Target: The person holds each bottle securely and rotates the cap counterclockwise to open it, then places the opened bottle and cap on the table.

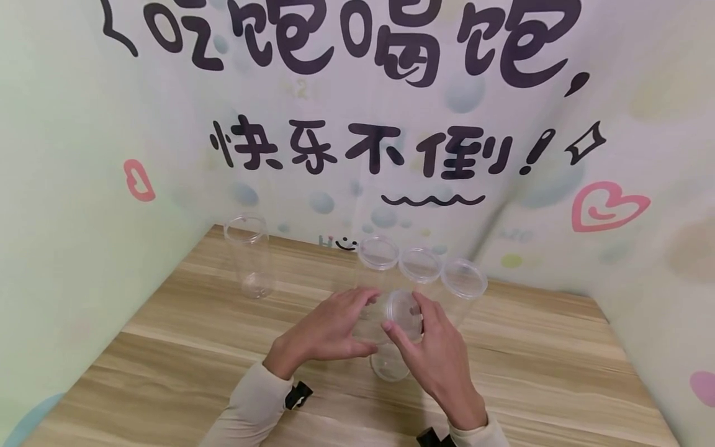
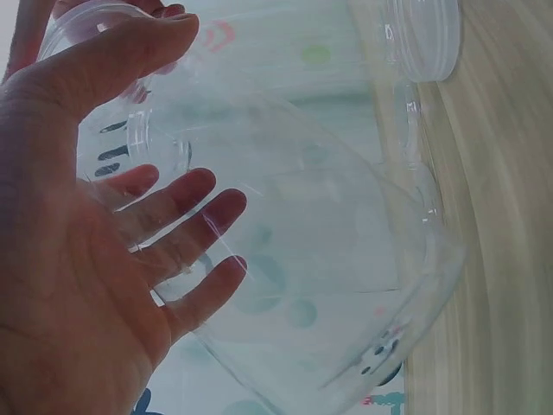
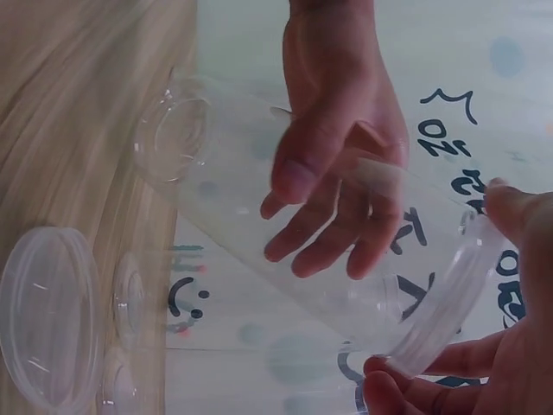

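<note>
Both hands are on a clear plastic jar [image 3: 251, 216], tilted above the table. Its thick-rimmed, lid-like end [image 1: 404, 315] faces right, and its base points down and left. My right hand [image 1: 438, 347] holds that rim between thumb and fingers. My left hand [image 1: 335, 326] curves round the jar's body, thumb on one side and fingers on the other; the see-through wall makes exact contact hard to tell. Below the jar, a clear round lid-like piece [image 3: 52, 320] rests on the table.
Three clear jars [image 1: 421, 266] stand in a row just beyond my hands, their rims close together. Another clear jar [image 1: 248, 254] stands apart at the table's back left. A printed cloth backdrop [image 1: 357, 124] rises behind the wood-grain table [image 1: 184, 347], with pale walls at both sides.
</note>
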The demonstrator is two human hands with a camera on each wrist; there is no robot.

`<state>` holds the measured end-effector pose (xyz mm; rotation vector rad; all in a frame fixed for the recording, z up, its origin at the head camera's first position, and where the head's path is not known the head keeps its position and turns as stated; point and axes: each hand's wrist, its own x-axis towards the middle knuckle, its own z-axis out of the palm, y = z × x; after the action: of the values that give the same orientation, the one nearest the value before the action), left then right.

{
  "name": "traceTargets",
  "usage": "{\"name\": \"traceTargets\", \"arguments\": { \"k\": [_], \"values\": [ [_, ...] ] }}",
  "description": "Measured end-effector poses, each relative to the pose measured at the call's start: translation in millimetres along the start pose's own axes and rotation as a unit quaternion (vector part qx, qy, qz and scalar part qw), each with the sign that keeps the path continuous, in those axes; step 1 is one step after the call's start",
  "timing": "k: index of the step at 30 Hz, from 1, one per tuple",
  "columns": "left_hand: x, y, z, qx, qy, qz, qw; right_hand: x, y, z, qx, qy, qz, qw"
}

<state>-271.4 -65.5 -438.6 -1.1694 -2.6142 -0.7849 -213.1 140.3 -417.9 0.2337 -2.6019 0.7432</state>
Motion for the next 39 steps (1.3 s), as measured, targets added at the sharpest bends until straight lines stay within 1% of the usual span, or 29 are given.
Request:
{"name": "traceTargets", "arguments": {
  "k": [5, 11, 17, 21, 29, 35, 39],
  "values": [
    [-0.4, 0.6, -0.9, 0.007, -0.009, -0.007, 0.9999, 1.0, -2.5, -2.5, 0.003, -0.009, 0.012, 0.9999],
    [-1.0, 0.7, -1.6, 0.004, -0.015, -0.008, 0.9998, 0.4, -3.5, -4.1, 0.006, -0.003, 0.008, 0.9999],
    [-2.2, -0.1, -4.7, 0.0, -0.027, -0.005, 0.9996, 0.8, -3.8, -5.1, 0.018, 0.002, 0.005, 0.9998],
    [-2.9, -1.4, -6.9, -0.006, -0.03, 0.003, 0.9995, 1.3, -2.7, -5.1, 0.029, 0.012, -0.012, 0.9994],
    [-3.7, -3.6, -8.2, -0.029, -0.027, 0.015, 0.9991, 1.3, 1.3, -4.4, 0.052, 0.032, -0.059, 0.9964],
    [-4.0, -4.5, -9.2, -0.049, -0.029, 0.017, 0.9982, 2.0, 4.4, -5.5, 0.065, 0.028, -0.09, 0.9934],
    [-4.4, -5.4, -9.8, -0.052, -0.035, 0.02, 0.9979, 2.3, 5.9, -8.3, 0.068, 0.014, -0.115, 0.9909]
  ]
}}
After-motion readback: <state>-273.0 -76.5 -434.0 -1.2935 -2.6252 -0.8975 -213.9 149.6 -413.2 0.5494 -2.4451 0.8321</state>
